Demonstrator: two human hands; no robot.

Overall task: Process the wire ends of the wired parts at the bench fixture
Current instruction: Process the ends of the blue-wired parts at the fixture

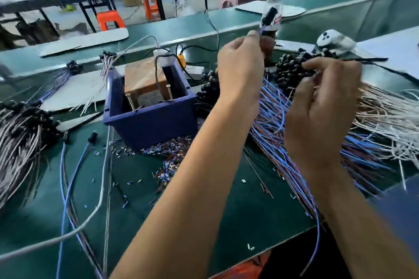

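My left hand [241, 70] is raised above the bench and pinches the wire of a wired part [268, 16], whose small black body sticks up above my fingertips. My right hand [322, 106] hovers over the big pile of wired parts [292, 70] with blue and brown leads, fingers curled among the wires; blur hides whether it holds one. The bench fixture [149, 106], a dark blue bin with a brown block and two upright screws inside, stands left of my left forearm. Cut insulation bits [167, 165] lie scattered in front of it.
A white cable [99, 201] crosses the green mat. Bundles of wired parts lie at the far left [20, 133] and back left [72, 68]. Pale wires [385, 115] spread on the right. A clear bottle [275, 7] and a white device [335, 41] sit behind.
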